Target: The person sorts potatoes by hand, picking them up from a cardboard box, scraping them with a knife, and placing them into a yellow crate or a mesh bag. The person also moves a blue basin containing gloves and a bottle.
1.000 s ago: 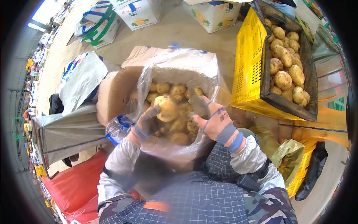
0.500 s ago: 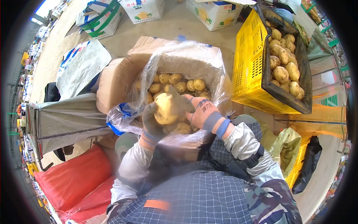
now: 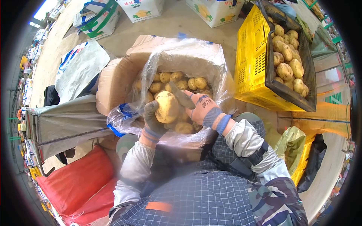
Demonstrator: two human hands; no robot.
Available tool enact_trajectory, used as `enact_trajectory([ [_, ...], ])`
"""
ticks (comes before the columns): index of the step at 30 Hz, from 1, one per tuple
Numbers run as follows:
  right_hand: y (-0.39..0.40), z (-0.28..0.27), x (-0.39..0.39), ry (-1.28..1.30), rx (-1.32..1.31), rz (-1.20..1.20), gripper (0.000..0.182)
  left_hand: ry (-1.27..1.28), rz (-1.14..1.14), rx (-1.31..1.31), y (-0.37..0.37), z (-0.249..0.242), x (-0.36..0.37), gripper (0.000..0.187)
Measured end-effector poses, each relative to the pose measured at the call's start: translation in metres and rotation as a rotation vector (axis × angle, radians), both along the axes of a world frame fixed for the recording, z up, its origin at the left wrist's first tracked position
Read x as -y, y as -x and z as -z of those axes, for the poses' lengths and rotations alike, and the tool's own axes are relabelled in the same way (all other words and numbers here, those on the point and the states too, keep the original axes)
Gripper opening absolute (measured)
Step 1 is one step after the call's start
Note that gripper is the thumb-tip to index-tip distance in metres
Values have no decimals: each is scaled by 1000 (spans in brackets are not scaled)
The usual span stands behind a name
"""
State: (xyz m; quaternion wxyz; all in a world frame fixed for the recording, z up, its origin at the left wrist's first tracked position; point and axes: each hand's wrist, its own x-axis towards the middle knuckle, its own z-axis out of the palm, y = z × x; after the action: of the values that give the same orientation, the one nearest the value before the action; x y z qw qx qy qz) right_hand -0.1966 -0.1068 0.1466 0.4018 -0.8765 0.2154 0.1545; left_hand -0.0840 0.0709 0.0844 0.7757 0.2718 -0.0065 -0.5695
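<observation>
A large pale potato (image 3: 167,107) is gripped in my left hand (image 3: 154,121), the thumb along its left side and the other fingers mostly hidden. My right hand (image 3: 201,107), in a peach glove with dark-coated fingers, lies close at the potato's right side. Its fingers are stretched toward the upper left along the potato's edge. Both hands are over an open cardboard box (image 3: 107,88) lined with clear plastic (image 3: 222,83). Inside the box, several smaller potatoes (image 3: 176,77) lie behind and below the hands.
To the right stands a tilted yellow crate (image 3: 250,62) with a dark liner, full of potatoes (image 3: 288,56). White printed cartons (image 3: 141,10) line the far side. A grey sheet-covered frame (image 3: 71,116) and red sacks (image 3: 81,177) are at the left; a yellow-green bag (image 3: 290,145) is at the right.
The right hand has shifted slightly right, and its fingers have straightened beside the potato. The left hand still holds the potato, showing more of its face. The whole view has shifted slightly.
</observation>
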Motion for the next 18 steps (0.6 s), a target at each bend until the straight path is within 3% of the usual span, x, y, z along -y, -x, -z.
enact_trajectory([
  [3,3,20,-2,-49,237,34,61,25,18,-21,-3,-4,2,71],
  [12,4,44,-5,130,288,8,62,70,61,-7,-9,-8,2,60],
  [15,-4,9,1,33,84,-85,63,13,40,26,-9,-12,4,61],
  [18,-3,11,-7,118,76,-105,64,54,80,6,-12,-1,2,62],
])
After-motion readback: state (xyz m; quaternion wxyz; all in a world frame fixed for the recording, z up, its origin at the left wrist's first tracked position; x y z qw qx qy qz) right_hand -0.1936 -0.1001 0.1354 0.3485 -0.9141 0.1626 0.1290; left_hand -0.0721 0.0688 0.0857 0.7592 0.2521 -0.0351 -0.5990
